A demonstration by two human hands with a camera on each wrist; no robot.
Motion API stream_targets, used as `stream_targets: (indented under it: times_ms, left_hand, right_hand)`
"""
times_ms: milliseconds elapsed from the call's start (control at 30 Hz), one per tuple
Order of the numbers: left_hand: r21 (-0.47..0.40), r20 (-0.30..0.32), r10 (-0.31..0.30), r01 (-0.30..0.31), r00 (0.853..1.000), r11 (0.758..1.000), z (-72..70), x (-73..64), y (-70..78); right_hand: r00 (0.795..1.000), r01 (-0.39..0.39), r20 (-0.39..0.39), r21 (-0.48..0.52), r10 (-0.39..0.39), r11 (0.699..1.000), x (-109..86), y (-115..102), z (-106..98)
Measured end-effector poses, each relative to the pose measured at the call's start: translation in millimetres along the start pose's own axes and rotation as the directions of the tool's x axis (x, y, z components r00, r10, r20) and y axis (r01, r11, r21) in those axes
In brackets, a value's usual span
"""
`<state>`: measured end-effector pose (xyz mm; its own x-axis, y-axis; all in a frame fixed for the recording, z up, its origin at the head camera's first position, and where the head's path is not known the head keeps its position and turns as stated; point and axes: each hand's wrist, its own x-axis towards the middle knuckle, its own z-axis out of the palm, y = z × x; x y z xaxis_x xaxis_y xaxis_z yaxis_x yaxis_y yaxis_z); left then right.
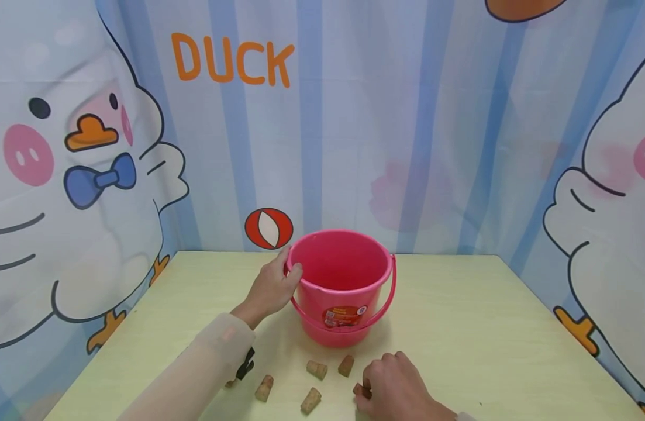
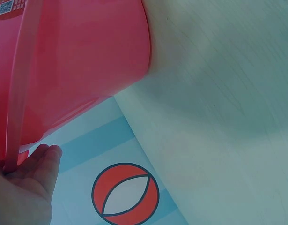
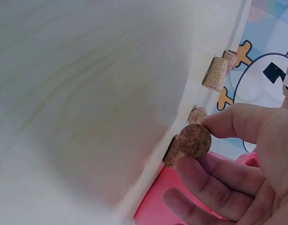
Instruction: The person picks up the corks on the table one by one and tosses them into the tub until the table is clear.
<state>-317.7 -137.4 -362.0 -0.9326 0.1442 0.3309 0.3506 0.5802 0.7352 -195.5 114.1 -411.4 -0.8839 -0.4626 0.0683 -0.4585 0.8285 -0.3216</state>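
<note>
A pink bucket [image 1: 314, 301] stands upright on the table, its handle hanging down across the front. My left hand [image 1: 268, 289] holds the bucket's left rim, thumb on the near side and fingers behind it. Low over the table at the front, my right hand [image 1: 396, 389] pinches a cork [image 3: 195, 140] between thumb and fingers; the right wrist view shows its round end. Several other corks lie before the bucket, among them a darker cork [image 1: 345, 365], a cork on its side [image 1: 317, 369] and a nearer cork [image 1: 311, 401]. One is partly hidden by my left sleeve.
The pale yellow table [image 1: 459, 327] reaches back to a blue-striped curtain [image 1: 343, 146] printed with cartoon ducks. Another loose cork [image 1: 264, 388] lies beside my left forearm. A black strap [image 1: 245, 363] shows at the left wrist.
</note>
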Motion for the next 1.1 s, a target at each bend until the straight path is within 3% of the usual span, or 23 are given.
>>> stream_targets:
  times_ms: [400,600,833,1100]
  left_hand:
    - [0.001,0.003,-0.006,0.006,1.0,1.0,-0.7,0.5,1.0]
    - [-0.003,0.003,-0.019,0.019,1.0,1.0,-0.5,-0.2,1.1]
    - [-0.008,0.004,-0.015,0.015,1.0,1.0,-0.5,-0.6,0.9]
    - [0.002,0.004,-0.013,0.013,1.0,1.0,-0.4,0.0,0.7]
  right_hand:
    - [0.99,0.046,-0.131,-0.009,-0.047,0.999,1.4,-0.1,-6.6]
    - [0.975,0.046,-0.218,-0.02,-0.05,0.999,0.3,-2.8,-11.7]
    - [0.966,0.018,-0.257,-0.024,-0.024,1.0,0.0,-5.8,-17.9]
    - [0.932,0.011,-0.36,-0.073,-0.037,0.997,-1.2,-8.8,-24.4]
